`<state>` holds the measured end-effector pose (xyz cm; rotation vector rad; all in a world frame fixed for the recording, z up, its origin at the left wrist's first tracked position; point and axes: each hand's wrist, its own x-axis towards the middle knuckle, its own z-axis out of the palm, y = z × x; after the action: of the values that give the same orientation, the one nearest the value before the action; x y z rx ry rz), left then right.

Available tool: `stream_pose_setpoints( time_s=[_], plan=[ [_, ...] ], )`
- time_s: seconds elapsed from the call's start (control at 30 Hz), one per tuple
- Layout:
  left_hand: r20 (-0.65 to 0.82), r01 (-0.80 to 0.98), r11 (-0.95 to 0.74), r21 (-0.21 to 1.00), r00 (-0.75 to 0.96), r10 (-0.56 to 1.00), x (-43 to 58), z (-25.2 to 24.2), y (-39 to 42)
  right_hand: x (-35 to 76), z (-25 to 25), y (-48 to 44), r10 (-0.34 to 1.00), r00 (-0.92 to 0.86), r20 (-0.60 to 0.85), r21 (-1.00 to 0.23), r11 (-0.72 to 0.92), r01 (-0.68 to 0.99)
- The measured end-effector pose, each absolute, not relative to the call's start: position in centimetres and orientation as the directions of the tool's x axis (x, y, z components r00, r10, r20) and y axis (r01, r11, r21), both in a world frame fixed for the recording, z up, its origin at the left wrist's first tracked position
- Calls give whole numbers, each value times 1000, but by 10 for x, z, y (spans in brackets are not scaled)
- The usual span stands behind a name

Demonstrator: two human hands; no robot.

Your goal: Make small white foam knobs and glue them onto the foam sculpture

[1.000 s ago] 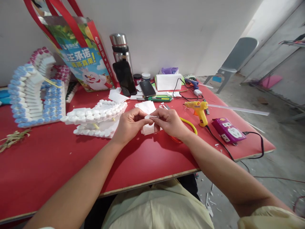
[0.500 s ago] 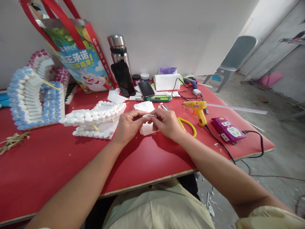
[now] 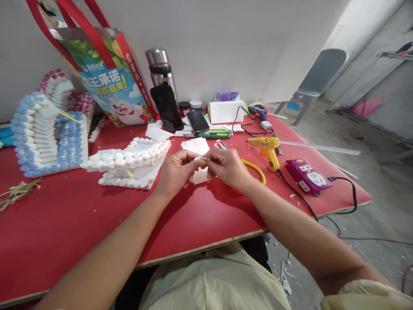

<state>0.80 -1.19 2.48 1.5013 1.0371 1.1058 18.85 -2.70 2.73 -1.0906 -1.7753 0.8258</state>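
Note:
Between the fingertips of both hands is a small white piece of paper (image 3: pixel 201 159), mostly covered by the fingers. My left hand (image 3: pixel 177 172) pinches its left side, thumb over the fingers. On the other side my right hand (image 3: pixel 226 168) pinches it too, the fingertips of the two hands almost meeting. Beneath them lie white paper sheets (image 3: pixel 195 145) on the red table. Just right of my right hand are the yellow handles of a cutting tool (image 3: pixel 258 168), partly hidden by my wrist. White models covered in rolled pieces (image 3: pixel 129 155) stand left of my left hand.
A yellow glue gun (image 3: pixel 266 148) and a purple power socket (image 3: pixel 308 177) with cords stand at the right. Behind are a green cutter (image 3: pixel 214 134), two phones, a steel flask (image 3: pixel 161 69) and a shopping bag (image 3: pixel 112 86). A blue-and-white model (image 3: pixel 48 133) occupies the left.
Both hands stay at nearly the same spot, with fingers shifting slightly on the white piece. The right hand has moved a little to the right, and the piece looks narrower.

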Motion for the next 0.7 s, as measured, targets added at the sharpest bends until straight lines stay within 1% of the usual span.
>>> stream_pose_setpoints(
  time_s=[0.07,0.13,0.23,0.3,0.37,0.4,0.5,0.53,0.6,0.7],
  plan=[
    [159,109,-192,975,256,954,8,25,-12,187,26,-26,932,-212,296,-868,355,349],
    [168,124,-212,969,295,941,7,25,-11,187,24,-24,945,-191,265,-893,316,320],
    [173,116,-224,968,340,924,5,25,-9,189,24,-22,957,-188,221,-938,261,227],
    [158,78,-194,978,331,930,4,25,-7,191,28,-20,964,-208,165,-971,195,136],
    [102,-22,-100,995,315,944,4,24,-4,194,33,-18,977,-193,89,-995,97,29],
    [48,-91,-20,996,322,946,4,24,-3,194,35,-17,984,-168,51,-999,48,-20],
    [-142,-269,266,926,405,903,3,25,-1,195,38,-14,996,-91,-22,-993,-32,-115],
    [-190,-303,343,889,437,879,3,25,0,194,37,-13,995,-97,-24,-991,-36,-128],
    [-240,-343,439,830,491,838,1,25,0,192,35,-13,990,-141,9,-990,-11,-139],
    [-260,-364,500,786,539,801,-1,25,0,190,34,-16,972,-201,119,-985,91,-146]
  ],
)
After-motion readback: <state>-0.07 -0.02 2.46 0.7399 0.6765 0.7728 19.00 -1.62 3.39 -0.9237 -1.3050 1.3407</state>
